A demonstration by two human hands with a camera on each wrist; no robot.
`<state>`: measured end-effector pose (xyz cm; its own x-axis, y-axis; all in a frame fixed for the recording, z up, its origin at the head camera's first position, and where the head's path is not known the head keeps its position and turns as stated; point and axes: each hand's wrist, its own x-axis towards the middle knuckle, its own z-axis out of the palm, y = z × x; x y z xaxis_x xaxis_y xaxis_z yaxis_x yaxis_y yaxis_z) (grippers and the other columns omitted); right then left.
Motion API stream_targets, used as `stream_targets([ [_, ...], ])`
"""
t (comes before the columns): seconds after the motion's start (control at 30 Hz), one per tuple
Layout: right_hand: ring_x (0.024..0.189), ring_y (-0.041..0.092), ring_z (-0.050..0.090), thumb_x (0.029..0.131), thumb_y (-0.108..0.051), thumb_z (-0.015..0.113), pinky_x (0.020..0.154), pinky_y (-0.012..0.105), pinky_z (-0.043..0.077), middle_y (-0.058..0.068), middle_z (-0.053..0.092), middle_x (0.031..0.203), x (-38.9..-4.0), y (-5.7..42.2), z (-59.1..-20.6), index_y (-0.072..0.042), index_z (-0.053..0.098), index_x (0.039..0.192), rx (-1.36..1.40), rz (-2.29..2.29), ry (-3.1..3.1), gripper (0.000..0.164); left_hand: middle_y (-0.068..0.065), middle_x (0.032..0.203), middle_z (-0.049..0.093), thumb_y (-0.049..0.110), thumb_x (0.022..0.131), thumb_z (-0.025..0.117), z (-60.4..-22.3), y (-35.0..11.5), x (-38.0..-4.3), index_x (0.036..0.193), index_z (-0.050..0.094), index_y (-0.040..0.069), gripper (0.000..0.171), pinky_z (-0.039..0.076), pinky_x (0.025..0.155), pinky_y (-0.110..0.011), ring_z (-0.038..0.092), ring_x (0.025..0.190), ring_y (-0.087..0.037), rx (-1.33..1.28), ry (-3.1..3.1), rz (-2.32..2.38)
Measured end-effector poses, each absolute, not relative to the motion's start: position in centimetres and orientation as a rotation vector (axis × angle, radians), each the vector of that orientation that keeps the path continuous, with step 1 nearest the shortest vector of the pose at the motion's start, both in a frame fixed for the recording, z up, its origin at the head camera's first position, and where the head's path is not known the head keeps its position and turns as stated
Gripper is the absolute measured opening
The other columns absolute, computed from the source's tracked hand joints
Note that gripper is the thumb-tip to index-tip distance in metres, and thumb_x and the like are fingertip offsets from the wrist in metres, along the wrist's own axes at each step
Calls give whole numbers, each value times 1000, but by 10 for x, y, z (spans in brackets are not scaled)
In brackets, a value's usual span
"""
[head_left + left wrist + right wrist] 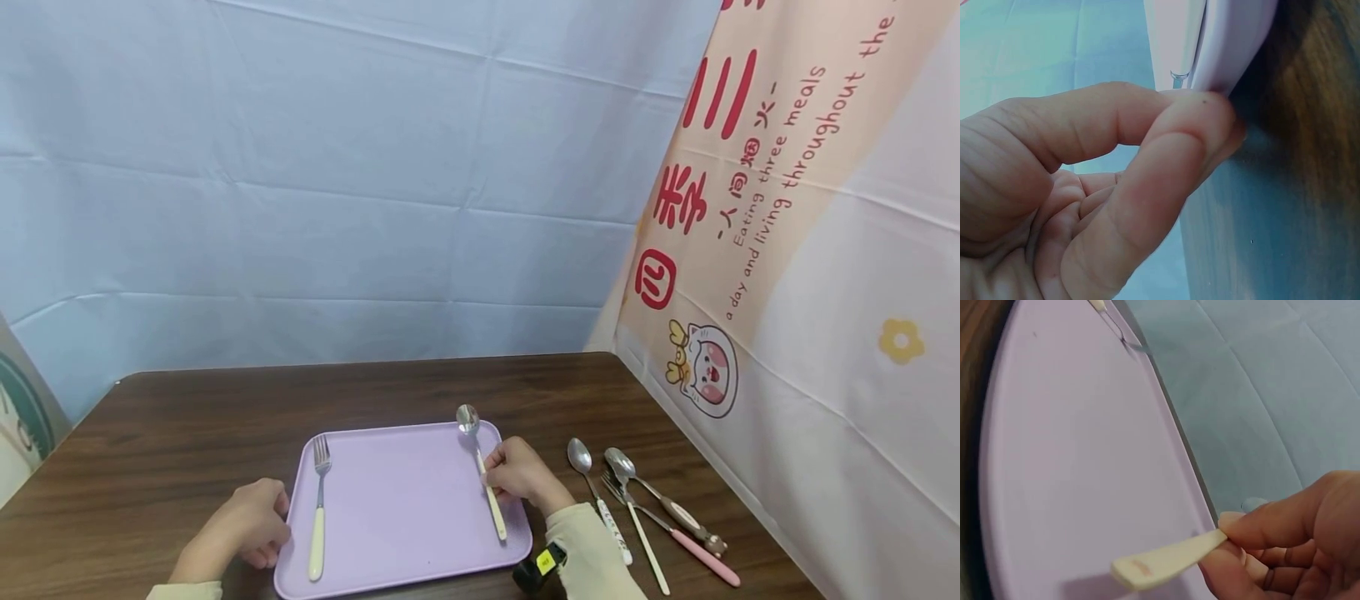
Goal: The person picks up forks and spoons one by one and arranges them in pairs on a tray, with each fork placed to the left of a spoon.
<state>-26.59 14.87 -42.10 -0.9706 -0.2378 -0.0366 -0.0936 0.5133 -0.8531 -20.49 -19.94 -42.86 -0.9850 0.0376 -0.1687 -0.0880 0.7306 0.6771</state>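
A lilac rectangular tray [397, 500] lies on the dark wooden table. My right hand [520, 475] pinches a spoon [491, 500] by its cream handle, between thumb and fingers, over the tray's right side. The spoon's metal bowl reaches the far right corner; in the right wrist view the handle's end [1160, 565] sticks out past the fingers. Along the left side of the tray lies a fork [318, 517], its tines pointing away from me. At the tray's left rim is my left hand [243, 525], with thumb and fingertip [1200, 119] pinched together at the edge.
To the right of the tray lies a spoon with a white patterned handle [613, 529]. Beside it, several utensils overlap, with a cream handle [648, 550], a pink handle [705, 558] and a brown bear handle [690, 525]. A blue cloth [315, 208] hangs behind the table [202, 417].
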Motion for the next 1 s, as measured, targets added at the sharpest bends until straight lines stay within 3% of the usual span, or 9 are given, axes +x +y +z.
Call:
stream_targets([
  [0.53, 41, 9, 49, 68, 9, 62, 38, 21, 51, 2, 50, 49, -254, 87, -437, 1, 54, 66, -315, -1524, 2446, 11, -10, 46, 54, -8, 59, 57, -428, -197, -207, 76, 44, -1, 23, 53, 36, -30, 54, 38, -18, -58, 2747, 1118],
  [1.0, 37, 10, 51, 67, 11, 64, 39, 24, 53, 3, 51, 47, -242, 26, -440, -1, 55, 62, -289, -1507, 2404, 15, -10, 50, 55, -8, 62, 59, -429, -200, -206, 79, 44, -2, 23, 53, 38, -30, 55, 41, -19, -69, 2733, 1090],
])
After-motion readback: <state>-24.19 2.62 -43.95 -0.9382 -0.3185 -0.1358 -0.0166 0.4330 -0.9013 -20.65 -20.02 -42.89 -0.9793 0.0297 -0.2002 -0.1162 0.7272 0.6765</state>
